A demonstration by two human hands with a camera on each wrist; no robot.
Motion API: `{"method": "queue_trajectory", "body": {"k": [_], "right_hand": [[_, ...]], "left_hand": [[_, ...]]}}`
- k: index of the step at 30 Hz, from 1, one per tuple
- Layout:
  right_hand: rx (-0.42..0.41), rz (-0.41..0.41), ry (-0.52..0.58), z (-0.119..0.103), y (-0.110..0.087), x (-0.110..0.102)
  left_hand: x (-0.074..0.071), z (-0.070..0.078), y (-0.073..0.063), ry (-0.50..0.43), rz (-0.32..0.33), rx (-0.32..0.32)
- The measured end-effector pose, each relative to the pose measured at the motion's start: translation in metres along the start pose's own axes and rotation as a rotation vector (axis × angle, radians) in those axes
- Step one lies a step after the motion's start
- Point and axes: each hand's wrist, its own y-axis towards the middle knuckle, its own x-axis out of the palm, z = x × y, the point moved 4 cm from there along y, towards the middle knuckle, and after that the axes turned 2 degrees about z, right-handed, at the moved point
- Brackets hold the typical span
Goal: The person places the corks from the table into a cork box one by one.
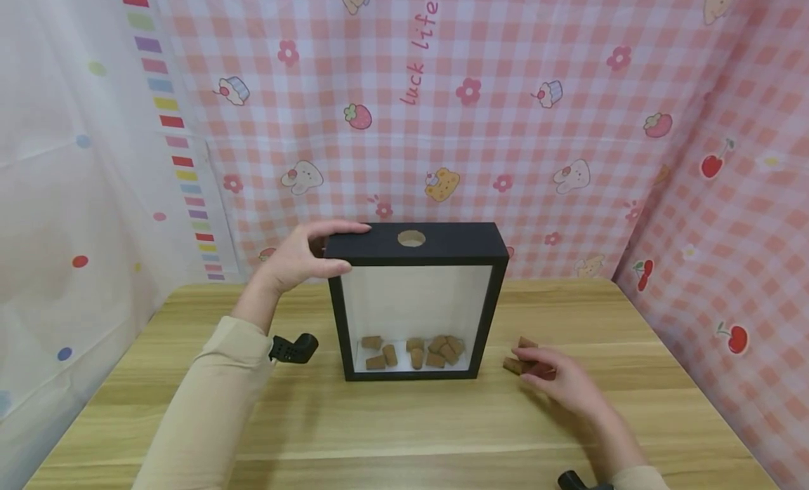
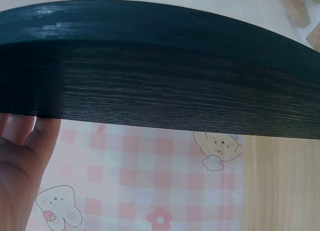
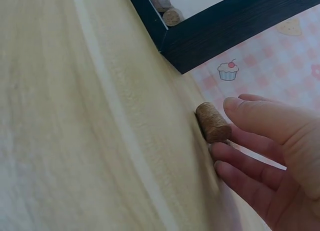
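A black shadow box with a clear front stands upright on the table, a round hole in its top. Several wine corks lie inside at its bottom. My left hand grips the box's upper left corner, thumb on the front side and fingers over the back edge; the left wrist view shows the box's dark side. To the right of the box, my right hand is at a loose cork, thumb and fingers spread around it. A second cork shows just behind those fingers.
The wooden table extends around the box. Behind it hangs a pink checked cloth, with another along the right side and a white dotted cloth at left. Black wrist cameras are on both wrists.
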Motion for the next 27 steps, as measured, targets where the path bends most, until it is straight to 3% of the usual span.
{"method": "queue_trajectory", "body": {"k": [8, 19, 27], "right_hand": [[0.037, -0.012, -0.014, 0.003, 0.001, 0.005], [0.021, 0.001, -0.018, 0.005, -0.001, 0.013], [-0.023, 0.033, -0.096, 0.003, 0.001, 0.019]], "left_hand": [[0.0, 0.0, 0.0, -0.011, -0.007, 0.008], [0.0, -0.001, 0.0, -0.003, 0.003, -0.003], [0.001, 0.0, 0.0, -0.01, -0.001, 0.006]]}}
